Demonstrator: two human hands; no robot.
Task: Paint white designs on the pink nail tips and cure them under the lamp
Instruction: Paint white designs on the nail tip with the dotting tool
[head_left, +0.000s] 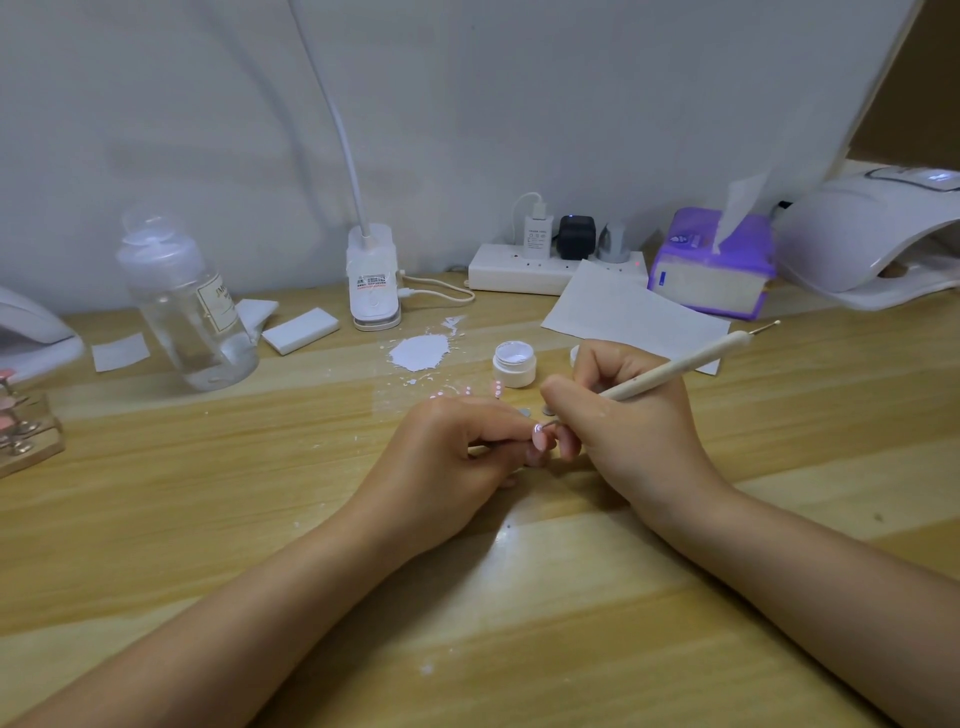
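Wooden table (156, 519); white curing lamp (862, 244) at far right edge, well apart from hands. Left hand (447, 462) curled, pinching pink nail tip (540, 439) at table centre. Right hand (623, 415) gripping dotting pen (685, 364) pencil-style, metal point touching white-marked tip end. Open white gel pot (514, 362) just behind hands, beside white spill (420, 352). More dotted pink tips (497, 388) between pot and hands.

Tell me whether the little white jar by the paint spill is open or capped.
Open. The white jar stands upright with no lid on it, and its pale contents show through the mouth.
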